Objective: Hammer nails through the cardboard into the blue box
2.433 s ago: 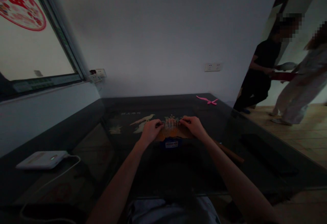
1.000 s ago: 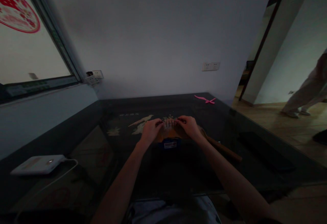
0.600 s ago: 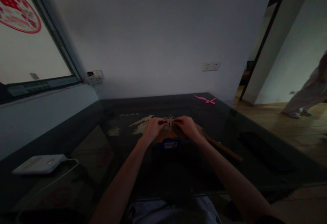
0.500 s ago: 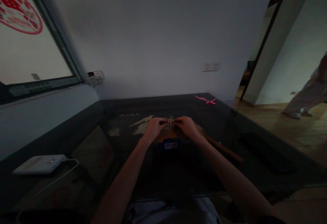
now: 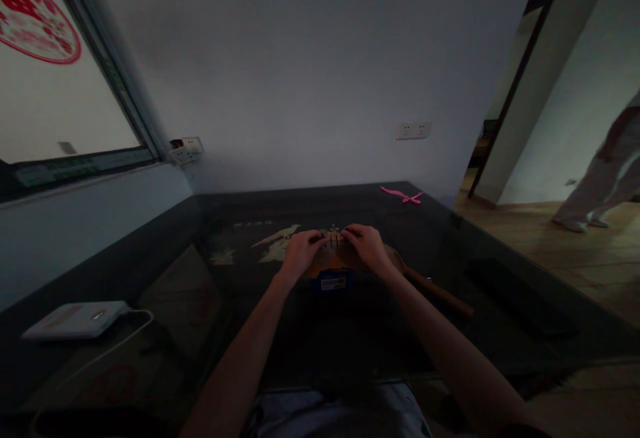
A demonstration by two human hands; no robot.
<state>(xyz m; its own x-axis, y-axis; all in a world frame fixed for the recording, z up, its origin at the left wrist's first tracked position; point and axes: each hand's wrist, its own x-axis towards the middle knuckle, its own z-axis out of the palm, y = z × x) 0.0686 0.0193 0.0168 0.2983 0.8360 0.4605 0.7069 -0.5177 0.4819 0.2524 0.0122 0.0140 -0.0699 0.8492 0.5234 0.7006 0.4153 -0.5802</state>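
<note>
My left hand (image 5: 301, 251) and my right hand (image 5: 369, 247) face each other above the middle of the dark table, fingertips close together. The fingers of both are closed in a pinch, and whatever they grip is too small and dim to name. Several thin dark upright lines (image 5: 333, 241) show between the fingertips. Just below lies something orange-brown (image 5: 320, 261), partly covered by the hands, and in front of it a blue object with a white label (image 5: 333, 283). A brown wooden handle (image 5: 440, 291) sticks out past my right forearm; its rounded head is mostly hidden under that hand.
On the table (image 5: 260, 345), a white power bank (image 5: 75, 320) with a white cable lies at left. A pink ribbon (image 5: 403, 195) lies at the far right corner, a long black object (image 5: 520, 297) near the right edge. A person (image 5: 607, 165) stands at far right.
My right fingertips have shifted slightly up and away from the middle. My left hand has hardly moved. The person at far right has moved a little.
</note>
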